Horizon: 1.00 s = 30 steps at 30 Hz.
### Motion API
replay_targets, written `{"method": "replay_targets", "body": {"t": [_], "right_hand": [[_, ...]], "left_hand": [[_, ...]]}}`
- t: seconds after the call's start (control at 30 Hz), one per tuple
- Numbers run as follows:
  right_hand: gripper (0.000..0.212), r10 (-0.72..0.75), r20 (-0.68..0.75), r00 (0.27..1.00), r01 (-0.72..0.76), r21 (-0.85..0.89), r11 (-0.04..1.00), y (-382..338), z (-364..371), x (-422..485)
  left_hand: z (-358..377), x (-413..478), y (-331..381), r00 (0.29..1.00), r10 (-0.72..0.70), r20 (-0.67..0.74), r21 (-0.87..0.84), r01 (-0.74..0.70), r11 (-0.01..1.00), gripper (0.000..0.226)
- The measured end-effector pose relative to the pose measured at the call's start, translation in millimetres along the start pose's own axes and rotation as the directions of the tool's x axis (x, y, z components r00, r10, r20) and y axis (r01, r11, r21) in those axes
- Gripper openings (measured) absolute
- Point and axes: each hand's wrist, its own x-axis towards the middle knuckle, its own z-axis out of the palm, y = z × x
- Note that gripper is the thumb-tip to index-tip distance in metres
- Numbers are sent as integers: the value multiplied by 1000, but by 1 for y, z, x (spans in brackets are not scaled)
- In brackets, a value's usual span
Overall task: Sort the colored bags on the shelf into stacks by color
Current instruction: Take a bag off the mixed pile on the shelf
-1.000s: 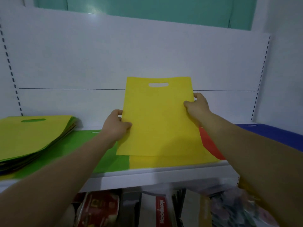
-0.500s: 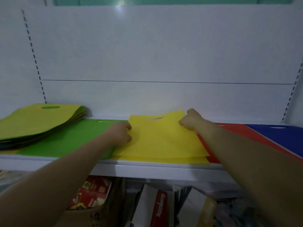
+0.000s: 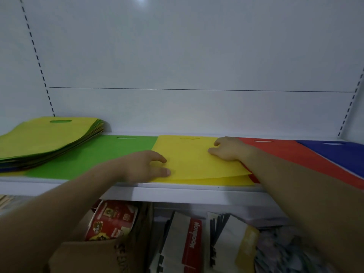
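Note:
A yellow bag [image 3: 194, 160] lies flat on another yellow bag in the middle of the white shelf [image 3: 177, 191]. My left hand [image 3: 146, 166] rests on its left edge, fingers spread flat. My right hand [image 3: 227, 148] presses on its right side near the back, fingers apart. A green bag [image 3: 94, 156] lies flat to the left. Right of the yellow stack lie a red bag [image 3: 291, 154] and a blue bag [image 3: 340, 152]. At the far left sits a mixed pile of bags [image 3: 43, 138] with a yellow-green one on top.
The shelf's white back panel [image 3: 197, 66] rises right behind the bags. Below the shelf stand a red printed pack [image 3: 112, 219], white and red paper bags [image 3: 189, 243] and a brown cardboard piece [image 3: 94, 255].
The yellow bag, held upright a second ago, has come down flat onto the yellow stack. Both hands have let go of its edges and now lie flat on it.

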Motion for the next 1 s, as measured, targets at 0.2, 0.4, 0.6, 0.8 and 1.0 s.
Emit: {"method": "replay_targets", "body": {"t": [0.2,0.4,0.6,0.8,1.0], "right_hand": [[72,12,88,996,-10,-15,1000,-5,2,-8],[80,20,147,989,-16,-28,999,-1,4,-17],[82,25,146,989,-17,-56,998,2,9,-18],[80,-6,107,994,6,0,1000,-2,-8,-14],[79,-105,48,993,105,3,994,-31,-29,2]], "left_hand": [[2,-8,0,998,22,63,73,-26,997,111],[3,-10,0,998,43,49,108,-48,993,104],[5,-9,4,997,63,37,124,-67,990,77],[-5,-11,6,1000,4,18,61,-5,998,74],[-27,-16,-1,992,-91,-91,77,99,992,72]]}}
